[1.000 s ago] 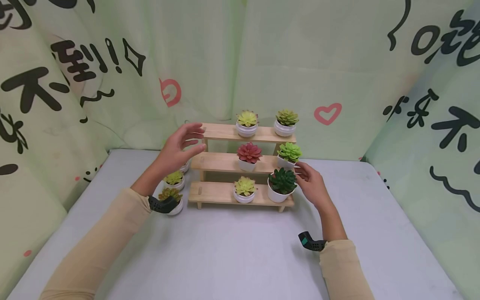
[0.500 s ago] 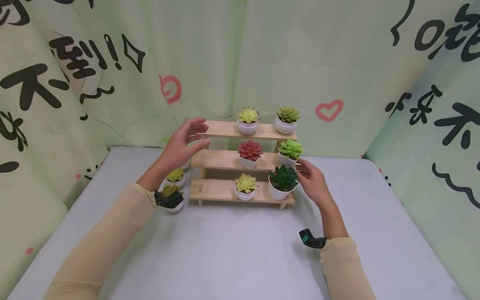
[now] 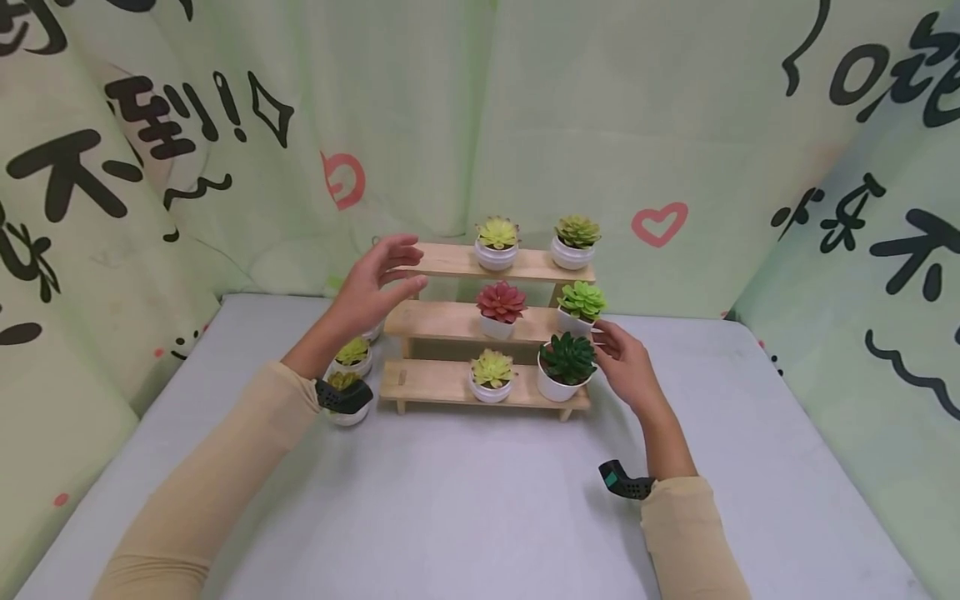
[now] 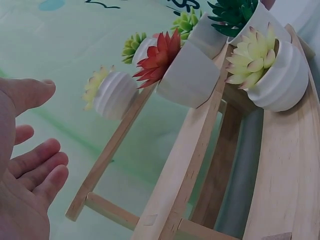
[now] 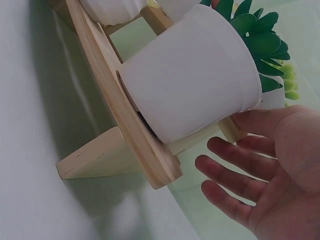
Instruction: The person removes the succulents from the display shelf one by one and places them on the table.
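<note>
A three-step wooden plant shelf (image 3: 435, 321) bears several potted succulents on its middle and right parts. My left hand (image 3: 378, 279) hovers by the left end of the top step, fingers spread and holding nothing. In the left wrist view, that hand (image 4: 30, 170) is apart from the wood and from the red succulent (image 4: 160, 57). My right hand (image 3: 622, 362) is at the shelf's right end, beside the dark green succulent (image 3: 567, 360). Its fingers (image 5: 235, 177) are loosely extended in the right wrist view; the thumb lies close to the white pot (image 5: 195, 75), and whether they touch I cannot tell.
Left of the shelf, several more potted succulents (image 3: 354, 354) stand in a row, partly hidden by my left hand and wrist. The white table (image 3: 480, 500) extends in front. A printed pale green curtain (image 3: 570, 125) hangs behind and at both sides.
My left hand has drifted slightly to the right along the top step. The right hand and the plants on the shelf stay as they were; the head view has shifted slightly.
</note>
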`<state>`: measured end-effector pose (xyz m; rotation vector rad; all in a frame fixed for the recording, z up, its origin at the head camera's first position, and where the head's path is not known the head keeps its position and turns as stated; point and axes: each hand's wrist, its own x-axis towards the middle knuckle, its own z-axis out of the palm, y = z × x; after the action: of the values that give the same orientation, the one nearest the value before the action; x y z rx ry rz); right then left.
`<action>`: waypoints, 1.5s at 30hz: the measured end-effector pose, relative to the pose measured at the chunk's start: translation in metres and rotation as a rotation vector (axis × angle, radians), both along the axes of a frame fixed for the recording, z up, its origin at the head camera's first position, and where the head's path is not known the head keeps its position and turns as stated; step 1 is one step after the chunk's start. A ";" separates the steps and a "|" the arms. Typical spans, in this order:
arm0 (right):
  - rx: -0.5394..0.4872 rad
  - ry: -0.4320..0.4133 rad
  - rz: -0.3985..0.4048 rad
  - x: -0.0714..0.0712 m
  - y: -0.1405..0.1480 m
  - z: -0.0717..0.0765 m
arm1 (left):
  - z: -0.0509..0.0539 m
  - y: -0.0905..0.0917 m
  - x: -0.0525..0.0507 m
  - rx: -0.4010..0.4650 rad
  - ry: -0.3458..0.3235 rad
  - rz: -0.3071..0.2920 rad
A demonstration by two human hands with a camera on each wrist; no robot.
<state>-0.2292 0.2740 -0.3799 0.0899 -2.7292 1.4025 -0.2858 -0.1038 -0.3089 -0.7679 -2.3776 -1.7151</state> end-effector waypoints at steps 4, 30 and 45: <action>0.001 -0.006 -0.002 0.000 0.000 0.001 | -0.001 0.000 0.000 0.001 -0.004 0.003; -0.011 -0.012 -0.006 -0.001 0.002 0.001 | 0.002 0.010 -0.006 0.005 -0.012 -0.010; 0.006 -0.016 -0.005 -0.002 0.001 0.000 | 0.006 0.019 -0.010 -0.001 -0.044 -0.014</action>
<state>-0.2311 0.2746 -0.3801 0.0721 -2.7445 1.3994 -0.2957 -0.0853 -0.3027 -0.7568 -2.4075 -1.7540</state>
